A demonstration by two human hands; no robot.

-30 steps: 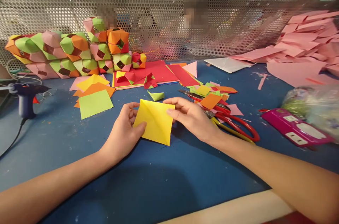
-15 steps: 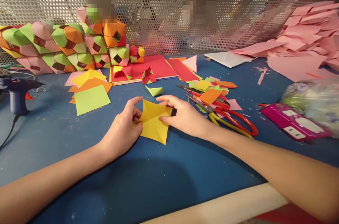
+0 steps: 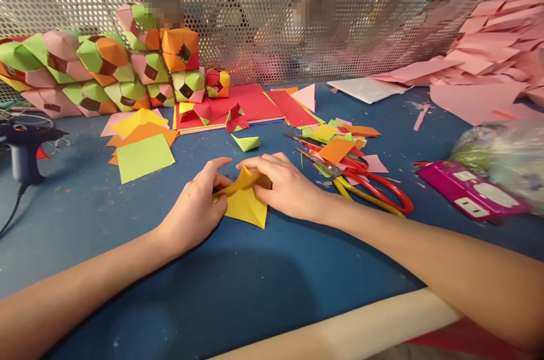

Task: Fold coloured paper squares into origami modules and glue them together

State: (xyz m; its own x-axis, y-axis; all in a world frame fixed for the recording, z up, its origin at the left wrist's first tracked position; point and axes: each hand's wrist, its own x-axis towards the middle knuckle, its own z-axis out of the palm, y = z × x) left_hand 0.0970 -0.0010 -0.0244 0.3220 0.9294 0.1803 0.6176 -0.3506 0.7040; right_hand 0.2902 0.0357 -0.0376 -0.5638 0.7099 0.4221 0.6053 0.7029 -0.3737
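Note:
Between my hands is a square of yellow paper (image 3: pixel 246 208), its far edge bent up and curling over toward me. My left hand (image 3: pixel 193 210) pinches the paper's left corner between thumb and fingers. On the other side, my right hand (image 3: pixel 283 185) grips the raised far right part, fingers over the top and thumb beneath. Just beyond my fingers lies a small folded light green paper piece (image 3: pixel 246 143). Two folded red and green pieces, one of them a red unit (image 3: pixel 237 118), rest farther back on red sheets (image 3: pixel 255 100).
Scissors with red handles (image 3: pixel 389 190) lie among paper scraps (image 3: pixel 338 147) to the right. A magenta power strip (image 3: pixel 471 189) sits beyond them. At left are a glue gun (image 3: pixel 28 150), a green square (image 3: pixel 145 159) and stacked folded-paper balls (image 3: pixel 106 59). Pink sheets (image 3: pixel 488 54) pile up far right.
The yellow paper's far edge, flat before, is now lifted and bent over toward me. My right hand has moved slightly left and closer to my left hand.

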